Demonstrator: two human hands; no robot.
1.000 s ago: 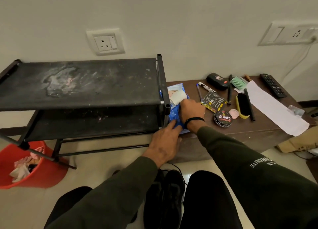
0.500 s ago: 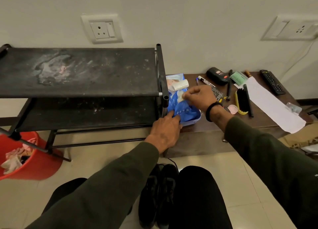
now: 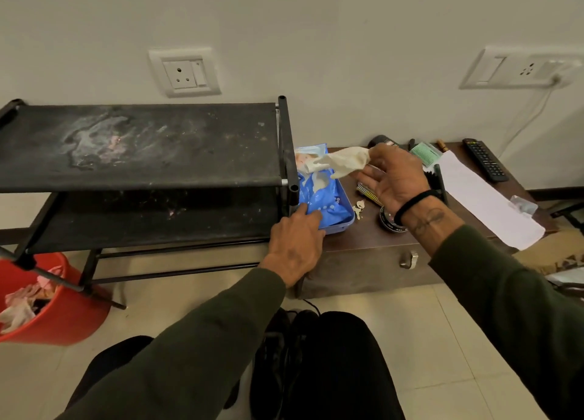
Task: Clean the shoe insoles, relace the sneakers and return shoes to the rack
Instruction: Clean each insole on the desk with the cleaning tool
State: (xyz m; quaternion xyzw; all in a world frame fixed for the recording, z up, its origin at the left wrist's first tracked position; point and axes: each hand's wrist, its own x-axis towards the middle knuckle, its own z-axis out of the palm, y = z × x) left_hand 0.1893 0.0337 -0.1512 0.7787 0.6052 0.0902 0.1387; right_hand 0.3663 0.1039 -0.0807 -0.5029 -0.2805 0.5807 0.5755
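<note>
A blue pack of wet wipes [image 3: 325,200] lies at the left end of a low brown cabinet [image 3: 363,239], right beside the black shoe rack [image 3: 142,148]. My left hand [image 3: 297,246] presses flat on the pack's near edge. Above the pack, my right hand [image 3: 392,176] pinches a white wipe [image 3: 344,162] that trails back to the pack's opening. A pair of black sneakers [image 3: 281,362] stands on the floor between my knees, partly hidden by my legs and left sleeve. Both rack shelves are dusty and hold nothing.
A polish tin [image 3: 392,224], a brush, pens, a green comb [image 3: 425,154], a white paper sheet [image 3: 483,198] and a remote [image 3: 483,159] lie on the cabinet. A red bucket [image 3: 60,312] with used wipes stands at the rack's left foot.
My right hand has risen from the pack and pulled a white wipe up and to the right. My left hand has stayed on the pack.
</note>
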